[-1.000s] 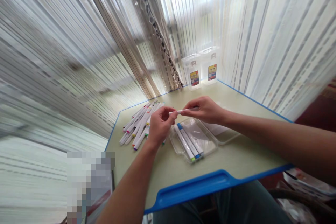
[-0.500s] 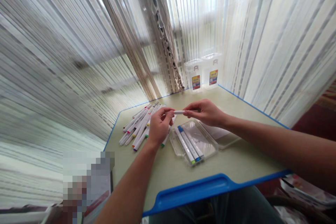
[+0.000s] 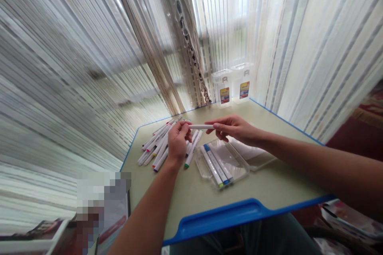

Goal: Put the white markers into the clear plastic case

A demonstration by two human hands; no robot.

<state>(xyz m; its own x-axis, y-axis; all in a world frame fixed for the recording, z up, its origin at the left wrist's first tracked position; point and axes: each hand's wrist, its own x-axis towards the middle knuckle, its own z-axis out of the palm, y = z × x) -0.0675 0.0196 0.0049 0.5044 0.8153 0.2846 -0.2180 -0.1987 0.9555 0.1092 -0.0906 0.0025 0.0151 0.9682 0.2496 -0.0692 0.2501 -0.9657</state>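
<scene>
A white marker [image 3: 201, 126] lies level above the table between my two hands. My left hand [image 3: 178, 141] pinches its left end, and the fingers of my right hand [image 3: 231, 126] close on its right end. Below and to the right of the marker is an open clear plastic case [image 3: 239, 169]. Inside the case a few white markers [image 3: 217, 167] lie side by side, with blue and yellow-green ends showing. A loose pile of white markers [image 3: 158, 147] with coloured ends spreads beside and partly behind my left hand.
Two clear plastic boxes with labels [image 3: 225, 95] stand at the table's far edge, against string curtains [image 3: 239, 20]. The pale green table [image 3: 263, 191] has a blue rim and a blue front groove [image 3: 221, 217]. The case's lid [image 3: 260, 163] lies folded out to the right.
My left hand has shifted left and my right hand has slid toward the marker's right end, so more of the marker shows between them. Green-ended markers behind my left hand are more visible.
</scene>
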